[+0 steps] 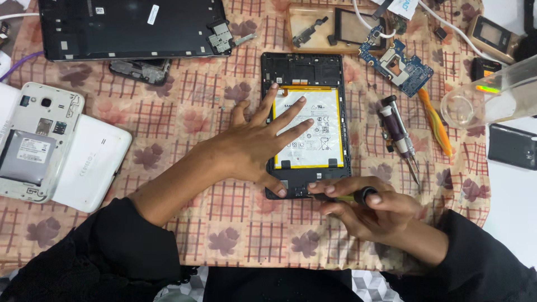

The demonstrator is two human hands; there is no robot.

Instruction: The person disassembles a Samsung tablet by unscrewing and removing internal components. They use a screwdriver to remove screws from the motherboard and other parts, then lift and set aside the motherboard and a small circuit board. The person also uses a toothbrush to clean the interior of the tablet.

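- Head view: an opened tablet (306,124) lies back-up at the centre of the frame on a counter (224,235) covered with a checked, flower-printed cloth; its white, yellow-edged battery (316,131) is exposed.
- The left hand (254,142) lies flat on the tablet, fingers spread apart across the battery and the thumb near the tablet's lower left corner; it clasps nothing.
- The right hand (363,207) is closed around a screwdriver (341,197) with a yellow and black handle, its tip touching the tablet's lower edge.
- Just right of the tablet lie a purple-and-grey screwdriver (397,134), tweezers next to it, and an orange pry tool (435,122), all clear of both hands.
- A blue circuit board (398,66) sits at upper right of the tablet, beside a shallow tray (335,28) of small parts.
- At upper left lies a large black back cover (128,28), with a smaller dark part partly under its lower edge.
- At the left edge are a white phone (36,140) with its back open and a white cover (92,162) beside it, well apart from the hands.
- At the right edge are a clear plastic cup (492,95) on its side and a dark phone (512,146).
- Both forearms wear black sleeves, which cover the lower part of the frame.
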